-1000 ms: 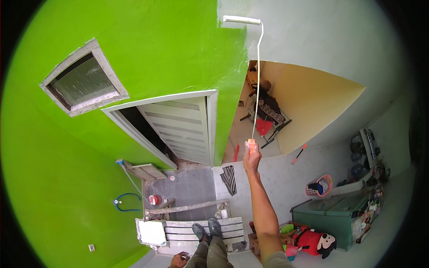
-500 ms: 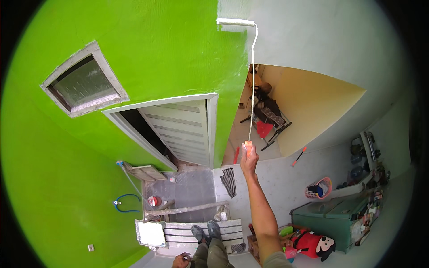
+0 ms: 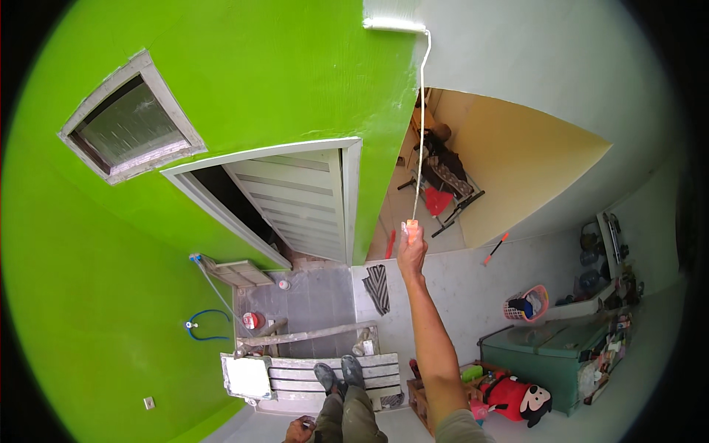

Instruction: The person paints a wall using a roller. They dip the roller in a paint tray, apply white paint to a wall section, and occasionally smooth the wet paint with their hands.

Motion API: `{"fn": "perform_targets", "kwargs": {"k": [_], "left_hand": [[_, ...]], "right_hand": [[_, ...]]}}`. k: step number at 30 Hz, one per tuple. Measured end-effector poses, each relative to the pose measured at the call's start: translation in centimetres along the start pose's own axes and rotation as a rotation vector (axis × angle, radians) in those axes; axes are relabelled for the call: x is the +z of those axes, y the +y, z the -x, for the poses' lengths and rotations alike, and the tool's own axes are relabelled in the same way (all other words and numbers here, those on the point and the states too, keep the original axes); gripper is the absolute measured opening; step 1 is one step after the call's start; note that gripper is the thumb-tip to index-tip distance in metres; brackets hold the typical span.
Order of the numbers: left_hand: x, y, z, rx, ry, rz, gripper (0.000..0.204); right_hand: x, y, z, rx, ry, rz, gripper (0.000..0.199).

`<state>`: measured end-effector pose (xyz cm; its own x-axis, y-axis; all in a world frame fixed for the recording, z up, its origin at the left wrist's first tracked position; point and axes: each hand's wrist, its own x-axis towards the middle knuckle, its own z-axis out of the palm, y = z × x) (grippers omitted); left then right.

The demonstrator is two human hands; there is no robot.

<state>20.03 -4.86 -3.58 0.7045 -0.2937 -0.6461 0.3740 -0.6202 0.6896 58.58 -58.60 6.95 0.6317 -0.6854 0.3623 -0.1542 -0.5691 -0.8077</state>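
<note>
My right hand (image 3: pixel 412 251) is closed round the orange handle of a paint roller, arm stretched ahead. The roller's long pale rod reaches up to its white sleeve (image 3: pixel 395 26). That sleeve lies across the border of the bright green wall (image 3: pixel 273 81) and the whitish wall (image 3: pixel 517 52), at the bottom of a white painted patch. Low in the picture, my left hand (image 3: pixel 299 430) is curled beside my leg; what is in its fingers is too small to make out. My shoes stand on a slatted bench (image 3: pixel 295 384), with a tray of white paint (image 3: pixel 248 378) at its left end.
A partly open white door (image 3: pixel 295 199) and a framed window (image 3: pixel 133 122) break the green wall. Right of the corner is an opening with a folding chair (image 3: pixel 461 207). On the floor are a striped cloth (image 3: pixel 377 288), a laundry basket (image 3: pixel 543 301) and a red-white tub (image 3: pixel 253 320).
The view has tipped slightly downward, so the walls sit higher in the picture. Against the wall, the roller sleeve has slid a little down to the white patch's lower edge.
</note>
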Motion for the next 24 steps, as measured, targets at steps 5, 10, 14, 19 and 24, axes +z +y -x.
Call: {"fn": "perform_targets", "kwargs": {"k": [5, 10, 14, 19, 24], "left_hand": [[0.7, -2.1, -1.4, 0.093, -0.023, 0.033, 0.022], [1.1, -1.9, -2.2, -0.138, -0.007, -0.090, 0.030], [1.0, -2.1, -1.7, -0.107, -0.044, -0.044, 0.028], [1.1, -0.1, -0.2, -0.072, 0.009, -0.013, 0.021], [1.6, -1.7, -0.4, 0.019, 0.046, -0.044, 0.021]], "right_hand": [[0.9, 2.7, 2.8, 0.029, -0.033, -0.011, 0.029], [1.2, 4.3, 5.8, 0.102, -0.082, -0.006, 0.028], [1.5, 5.0, 7.8, 0.148, -0.093, -0.030, 0.026], [1.8, 6.9, 9.6, 0.184, -0.116, 0.011, 0.027], [1.9, 8.2, 10.0, 0.212, -0.109, 0.043, 0.027]]}}
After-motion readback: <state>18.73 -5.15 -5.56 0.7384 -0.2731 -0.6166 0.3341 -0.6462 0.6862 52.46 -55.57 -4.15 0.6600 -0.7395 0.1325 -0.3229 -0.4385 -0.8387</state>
